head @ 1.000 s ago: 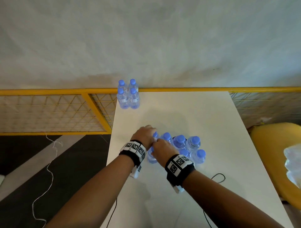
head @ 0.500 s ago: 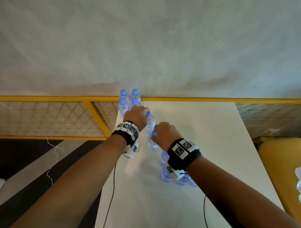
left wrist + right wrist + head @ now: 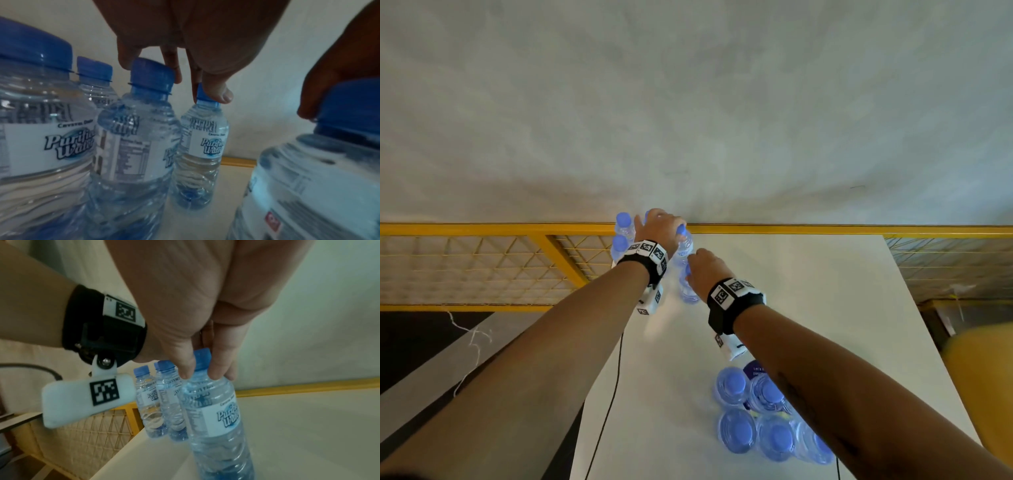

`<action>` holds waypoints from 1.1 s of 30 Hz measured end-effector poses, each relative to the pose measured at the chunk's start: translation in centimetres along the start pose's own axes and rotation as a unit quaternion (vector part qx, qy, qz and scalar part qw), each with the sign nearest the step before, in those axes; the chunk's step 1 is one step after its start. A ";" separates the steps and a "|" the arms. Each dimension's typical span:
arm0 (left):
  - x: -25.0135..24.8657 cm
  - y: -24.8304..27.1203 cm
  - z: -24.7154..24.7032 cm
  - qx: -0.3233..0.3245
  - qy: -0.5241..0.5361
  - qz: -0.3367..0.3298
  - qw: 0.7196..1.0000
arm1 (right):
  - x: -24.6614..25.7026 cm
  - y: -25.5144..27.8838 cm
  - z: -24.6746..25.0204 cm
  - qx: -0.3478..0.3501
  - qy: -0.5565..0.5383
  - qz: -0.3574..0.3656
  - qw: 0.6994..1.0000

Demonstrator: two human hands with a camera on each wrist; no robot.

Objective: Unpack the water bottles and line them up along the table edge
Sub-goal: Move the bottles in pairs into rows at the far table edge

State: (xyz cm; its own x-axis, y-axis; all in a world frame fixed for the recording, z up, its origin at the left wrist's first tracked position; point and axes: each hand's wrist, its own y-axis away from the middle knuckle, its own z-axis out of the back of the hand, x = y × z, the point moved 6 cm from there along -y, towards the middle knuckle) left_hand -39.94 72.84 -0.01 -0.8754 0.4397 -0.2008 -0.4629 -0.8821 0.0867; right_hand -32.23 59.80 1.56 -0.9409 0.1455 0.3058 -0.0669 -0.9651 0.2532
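Observation:
Small clear water bottles with blue caps are in play. My left hand point(image 3: 659, 226) pinches the cap of one upright bottle point(image 3: 684, 251) at the table's far edge, right beside the group of bottles point(image 3: 621, 236) standing in the far left corner. The left wrist view shows my left hand point(image 3: 205, 92) pinching this bottle point(image 3: 202, 146) by the cap, its base at the tabletop. My right hand point(image 3: 703, 269) holds a second bottle point(image 3: 688, 291) by the neck just nearer to me; my right hand point(image 3: 202, 371) grips that bottle point(image 3: 213, 410) under the cap.
Several more bottles point(image 3: 753, 411) stand packed together on the white table point(image 3: 825, 291) under my right forearm. A yellow mesh railing point(image 3: 482, 267) runs behind and left of the table, before a grey wall. A black cable point(image 3: 609, 394) lies on the left side.
Both hands have carried a bottle each from the pack near me out to the far left corner. The head camera has followed, so the pack now sits low in view.

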 end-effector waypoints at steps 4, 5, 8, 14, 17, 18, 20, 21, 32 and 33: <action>1.2 -2.0 -0.3 0.005 0.016 -0.003 1.000 | -0.3 -2.6 0.0 -0.007 -0.016 -0.015 1.000; 1.5 -2.6 -0.3 0.007 0.011 -0.009 1.000 | -0.2 -3.2 0.2 -0.010 -0.015 -0.014 1.000; 1.8 -3.6 -0.1 0.007 -0.002 -0.025 1.000 | 0.6 -5.2 1.1 -0.003 0.014 0.008 1.000; 0.7 -3.8 -0.6 0.025 -0.072 -0.093 0.993 | 1.4 -7.8 1.4 -0.018 0.034 0.016 0.999; 1.0 -4.2 -0.9 0.030 -0.071 -0.088 0.993 | 1.4 -8.2 1.3 -0.024 0.044 0.021 0.999; 0.9 -4.3 -0.9 0.031 -0.071 -0.086 0.993 | 1.4 -8.3 1.1 -0.025 0.049 0.025 0.998; 0.9 -4.2 -0.9 0.028 -0.059 -0.080 0.995 | 1.3 -8.2 0.9 -0.028 0.055 0.027 0.998; 0.9 -4.1 -1.0 0.026 -0.054 -0.077 0.995 | 1.3 -8.2 0.9 -0.029 0.052 0.026 0.998; -1.0 4.0 3.5 -0.057 0.060 -0.059 0.995 | 0.1 2.1 4.7 0.014 -0.036 0.037 0.999; -2.3 6.1 3.4 -0.039 0.080 -0.089 0.992 | 0.2 4.2 4.9 0.021 -0.030 0.057 0.998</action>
State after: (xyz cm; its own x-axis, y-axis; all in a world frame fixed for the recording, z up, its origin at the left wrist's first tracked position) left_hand -41.24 67.07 4.29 -0.7444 0.5632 -0.3588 -0.5913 -0.8056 -0.0380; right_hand -31.11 56.81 7.22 -0.9198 0.0488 0.3894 0.0554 -0.9662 0.2519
